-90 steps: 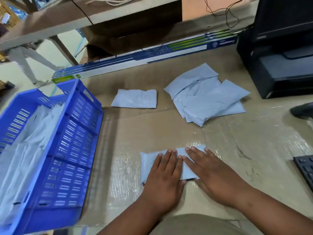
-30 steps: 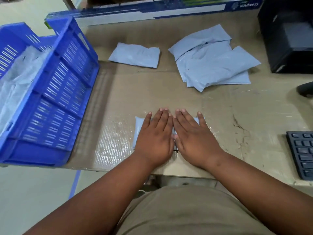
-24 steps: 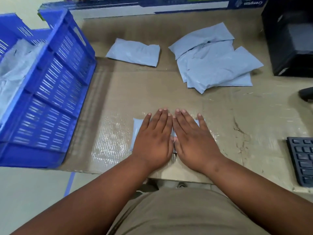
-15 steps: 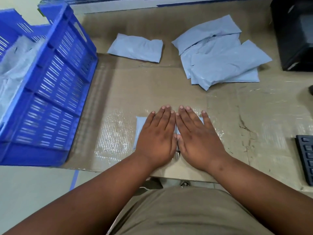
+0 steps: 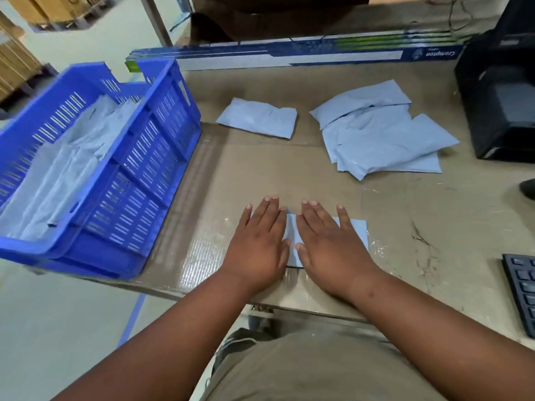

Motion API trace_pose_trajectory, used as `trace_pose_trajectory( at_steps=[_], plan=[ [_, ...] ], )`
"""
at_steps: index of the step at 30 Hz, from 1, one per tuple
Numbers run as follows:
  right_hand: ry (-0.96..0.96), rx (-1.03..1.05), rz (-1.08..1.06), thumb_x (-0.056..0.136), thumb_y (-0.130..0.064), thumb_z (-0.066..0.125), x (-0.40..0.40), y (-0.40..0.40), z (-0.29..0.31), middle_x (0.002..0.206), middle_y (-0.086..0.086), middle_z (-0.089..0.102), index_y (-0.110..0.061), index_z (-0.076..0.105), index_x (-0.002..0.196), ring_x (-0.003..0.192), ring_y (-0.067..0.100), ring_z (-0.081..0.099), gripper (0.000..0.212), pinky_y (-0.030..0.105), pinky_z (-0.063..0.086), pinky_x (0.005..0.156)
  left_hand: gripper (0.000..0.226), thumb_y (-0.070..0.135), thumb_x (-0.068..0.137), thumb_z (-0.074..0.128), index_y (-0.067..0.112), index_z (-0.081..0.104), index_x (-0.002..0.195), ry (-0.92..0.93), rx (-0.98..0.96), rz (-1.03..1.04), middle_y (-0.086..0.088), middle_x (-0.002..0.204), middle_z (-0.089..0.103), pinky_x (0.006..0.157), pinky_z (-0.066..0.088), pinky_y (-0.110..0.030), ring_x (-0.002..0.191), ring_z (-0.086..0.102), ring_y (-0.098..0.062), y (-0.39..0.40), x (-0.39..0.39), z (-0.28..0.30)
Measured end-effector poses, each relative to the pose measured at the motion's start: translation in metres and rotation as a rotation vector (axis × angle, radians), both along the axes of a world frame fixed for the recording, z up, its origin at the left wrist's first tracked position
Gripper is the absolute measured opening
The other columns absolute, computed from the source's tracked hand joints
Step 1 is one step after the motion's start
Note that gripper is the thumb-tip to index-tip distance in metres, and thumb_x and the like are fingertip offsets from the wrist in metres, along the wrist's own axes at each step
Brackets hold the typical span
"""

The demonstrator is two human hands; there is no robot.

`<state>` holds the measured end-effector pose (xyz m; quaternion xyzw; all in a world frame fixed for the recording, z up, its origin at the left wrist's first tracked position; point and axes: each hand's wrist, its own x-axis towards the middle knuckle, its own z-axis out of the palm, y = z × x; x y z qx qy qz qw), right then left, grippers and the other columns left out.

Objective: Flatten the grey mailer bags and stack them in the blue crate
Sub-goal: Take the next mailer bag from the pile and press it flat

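1. Left hand (image 5: 256,244) and right hand (image 5: 328,246) lie flat, fingers straight, pressing a grey mailer bag (image 5: 292,241) onto the cardboard-covered table (image 5: 260,172) just inside its near edge
2. Bare cardboard stretches beyond the fingertips to a lone mailer (image 5: 259,117) and a loose pile of mailers (image 5: 382,134)
3. The blue crate (image 5: 139,157), holding flattened bags, sits to the left, overhanging the table's near edge
4. A keyboard (image 5: 521,290) borders the right; a black printer (image 5: 500,94) stands far right
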<state>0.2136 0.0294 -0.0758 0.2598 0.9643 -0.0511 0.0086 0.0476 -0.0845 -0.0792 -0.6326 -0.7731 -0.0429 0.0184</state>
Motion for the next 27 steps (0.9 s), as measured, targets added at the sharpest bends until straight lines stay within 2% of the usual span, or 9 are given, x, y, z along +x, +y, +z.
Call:
trace_pose_trajectory(
  at_steps=[2,6,13,22,27],
  plan=[
    [0.033,-0.020,0.037,0.105,-0.045,0.024,-0.012,-0.012,-0.003,0.174,0.010,0.022,-0.010,0.031,0.164,0.162,0.025,0.016,0.068,0.060,0.008,0.130,0.065,0.044,0.109,0.032,0.008,0.033,0.164,-0.059,-0.015,0.013,-0.012,0.174,0.022,0.130,0.017,-0.050,0.163,0.014,-0.026,-0.009,-0.009,-0.006],
    [0.022,-0.037,0.068,0.108,-0.044,0.021,-0.018,-0.019,-0.016,0.176,0.009,0.015,-0.011,0.021,0.167,0.163,0.023,0.010,0.068,0.058,0.012,0.129,0.065,0.042,0.110,0.026,0.007,0.027,0.166,-0.080,-0.030,0.017,-0.012,0.175,0.020,0.130,0.018,-0.048,0.163,0.012,-0.025,-0.016,-0.010,-0.022],
    [-0.009,-0.006,0.167,0.109,-0.043,0.020,-0.033,0.013,-0.019,0.177,0.006,0.013,-0.013,0.019,0.168,0.163,0.022,0.007,0.066,0.055,0.011,0.129,0.064,0.036,0.109,0.029,0.003,0.032,0.163,-0.119,0.038,0.125,-0.017,0.172,0.027,0.130,0.019,-0.050,0.162,0.019,-0.029,-0.003,-0.006,-0.024],
    [-0.034,-0.003,0.158,0.109,-0.044,0.021,-0.032,0.012,-0.016,0.177,0.007,0.012,-0.014,0.019,0.168,0.163,0.024,0.007,0.067,0.054,0.010,0.130,0.065,0.038,0.108,0.024,0.003,0.033,0.163,-0.108,-0.016,0.139,-0.017,0.172,0.027,0.129,0.022,-0.051,0.161,0.020,-0.030,-0.002,-0.004,-0.019],
    [-0.079,0.040,0.106,0.108,-0.056,0.017,-0.023,0.007,-0.008,0.177,0.005,0.011,-0.025,0.017,0.168,0.163,0.030,0.006,0.068,0.068,0.001,0.126,0.068,0.045,0.107,0.026,0.010,0.028,0.165,-0.037,-0.065,0.167,-0.015,0.174,0.019,0.126,0.021,-0.060,0.162,0.016,-0.033,-0.007,0.001,-0.007]
  ],
)
